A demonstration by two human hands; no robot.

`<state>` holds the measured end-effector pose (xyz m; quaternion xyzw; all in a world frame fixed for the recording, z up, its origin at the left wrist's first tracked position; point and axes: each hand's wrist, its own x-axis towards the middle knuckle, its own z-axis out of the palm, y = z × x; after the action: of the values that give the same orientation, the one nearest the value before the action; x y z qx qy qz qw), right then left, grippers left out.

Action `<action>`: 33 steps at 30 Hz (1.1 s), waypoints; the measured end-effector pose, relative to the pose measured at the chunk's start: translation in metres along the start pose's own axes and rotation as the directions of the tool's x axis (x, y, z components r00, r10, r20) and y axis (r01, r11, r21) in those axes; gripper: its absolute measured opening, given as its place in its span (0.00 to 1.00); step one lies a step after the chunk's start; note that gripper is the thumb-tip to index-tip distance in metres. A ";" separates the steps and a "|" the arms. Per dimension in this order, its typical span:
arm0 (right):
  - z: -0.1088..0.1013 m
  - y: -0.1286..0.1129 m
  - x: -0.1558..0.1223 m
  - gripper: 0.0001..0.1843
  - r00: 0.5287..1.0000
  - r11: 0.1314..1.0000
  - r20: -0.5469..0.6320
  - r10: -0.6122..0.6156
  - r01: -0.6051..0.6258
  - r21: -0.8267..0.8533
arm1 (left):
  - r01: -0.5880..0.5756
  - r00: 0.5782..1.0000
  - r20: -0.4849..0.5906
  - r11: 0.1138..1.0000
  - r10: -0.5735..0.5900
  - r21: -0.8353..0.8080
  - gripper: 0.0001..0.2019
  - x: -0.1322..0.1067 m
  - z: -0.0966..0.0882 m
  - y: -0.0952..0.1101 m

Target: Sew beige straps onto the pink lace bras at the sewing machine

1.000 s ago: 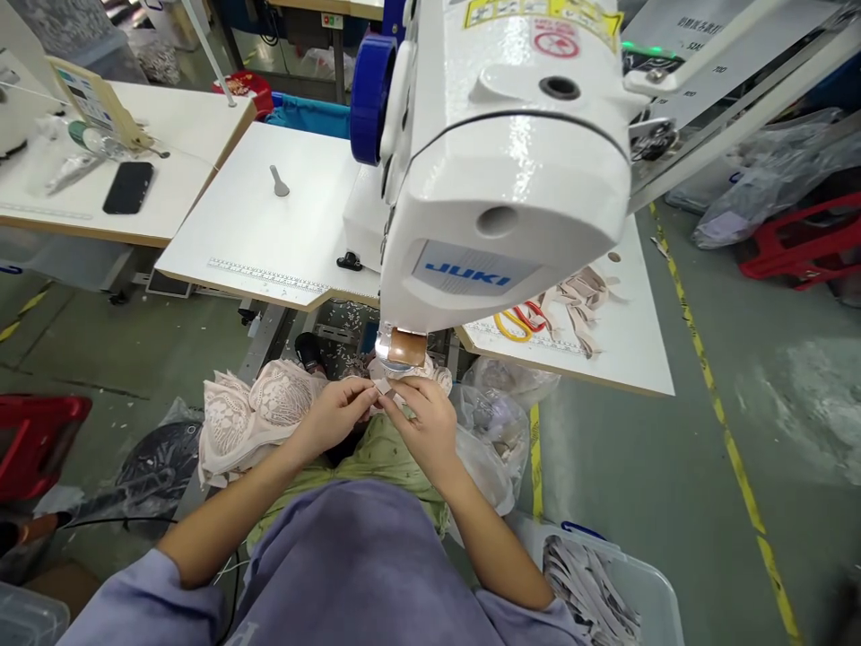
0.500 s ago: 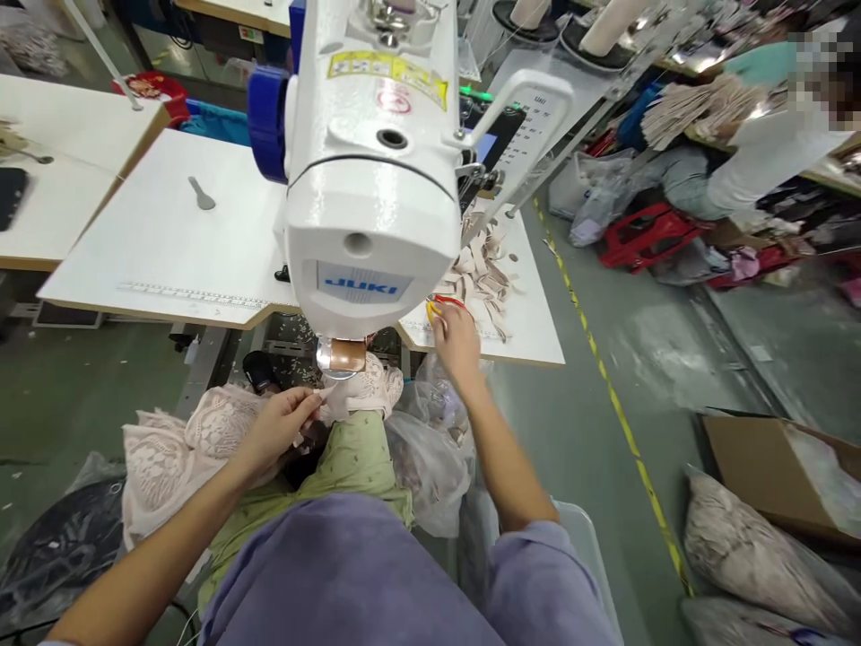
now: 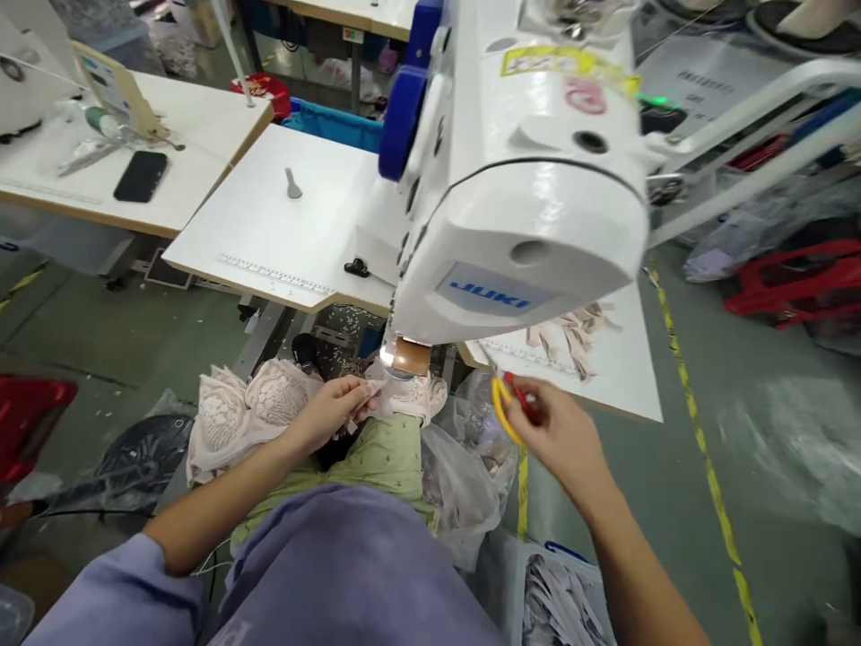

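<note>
Looped scissors (image 3: pixel 500 405) in right grip (image 3: pixel 557 432), patterned lace (image 3: pixel 279 397)

Scissors (image 3: pixel 500 406) blurred, partly hidden; thread cone (image 3: pixel 815 20) cut off above.

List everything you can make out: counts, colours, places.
sewing machine: 1, white with blue wheel, centre
tables: at least 3, white, left, centre, back
phone: 1, black, left table
tool: 1, grey, centre table
fabric strips: several, pale pink, right of machine
lace cloth: count unclear, pale pink, lower middle
plastic bags: several, clear, right of lap
bin: 1, clear, lower right
tub: 1, red, top left
stools: 2, red, side edges
floor tape: several strips, yellow, both sides
scissors: 1, red and yellow handles, right hand
trousers: 1 pair, green, lap
shirt: 1, purple, bottom
left hand: 1, bare, pinching pale cloth
right hand: 1, bare, holding scissors
</note>
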<state>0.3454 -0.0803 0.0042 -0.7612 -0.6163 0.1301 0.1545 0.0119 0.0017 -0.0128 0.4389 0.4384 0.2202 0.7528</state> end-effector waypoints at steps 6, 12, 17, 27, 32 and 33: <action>0.031 -0.060 -0.078 0.18 0.961 0.953 0.098 -0.259 0.238 0.187 | 0.027 1.000 0.009 0.999 -0.026 -0.042 0.18 -0.001 0.003 -0.001; 0.058 -0.088 -0.064 0.18 0.955 0.929 0.021 -0.297 0.284 0.238 | 0.039 0.999 0.012 0.999 -0.040 0.022 0.17 -0.004 0.009 0.003; 0.057 -0.087 -0.056 0.15 0.937 0.902 0.097 -0.335 0.290 0.319 | 0.038 0.999 -0.019 0.997 -0.037 0.066 0.11 -0.006 0.007 0.006; 0.054 -0.083 -0.074 0.21 0.979 0.857 0.097 -0.177 0.105 0.505 | 0.012 0.998 -0.061 0.995 -0.018 -0.097 0.18 -0.005 0.002 0.006; 0.057 -0.098 -0.065 0.21 0.975 0.867 0.155 -0.162 0.066 0.494 | -0.047 0.997 -0.065 0.999 0.045 -0.019 0.19 -0.008 0.003 0.006; 0.058 -0.100 -0.063 0.21 0.974 0.869 0.163 -0.157 0.058 0.491 | -0.051 0.996 -0.070 0.998 0.053 0.026 0.19 -0.008 0.003 0.007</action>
<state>0.2200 -0.1180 -0.0088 -0.6461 -0.6181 0.3456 0.2846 0.0103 -0.0021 -0.0027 0.4512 0.4558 0.2498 0.7254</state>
